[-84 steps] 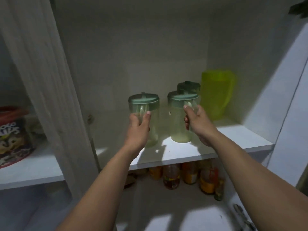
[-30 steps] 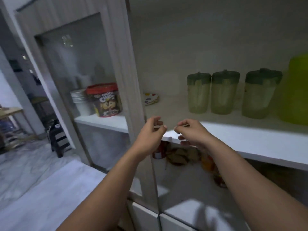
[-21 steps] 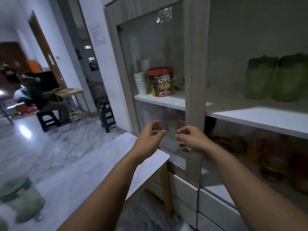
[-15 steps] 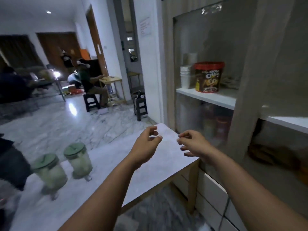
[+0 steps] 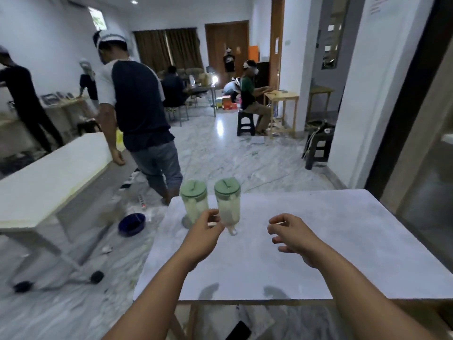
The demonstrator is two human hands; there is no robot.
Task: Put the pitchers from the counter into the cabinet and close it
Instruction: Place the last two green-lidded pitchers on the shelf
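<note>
Two clear pitchers with green lids stand side by side at the far left of the marble counter [image 5: 318,241]: the left pitcher [image 5: 194,201] and the right pitcher [image 5: 228,202]. My left hand [image 5: 204,234] hovers just in front of them, fingers curled and apart, holding nothing. Further right, my right hand [image 5: 290,235] hangs over the bare counter, also empty with loosely spread fingers. The cabinet [image 5: 426,155] shows only as a glass door edge at the far right.
A person in a dark shirt [image 5: 137,114] stands close beyond the counter's left corner. A white table [image 5: 49,182] is at left, with a blue bowl [image 5: 131,224] on the floor. More people, stools and small tables fill the room behind.
My view has swung left, away from the cabinet shelf where three pitchers now stand, to the counter. Both empty hands came with it and now sit near the two remaining pitchers.
</note>
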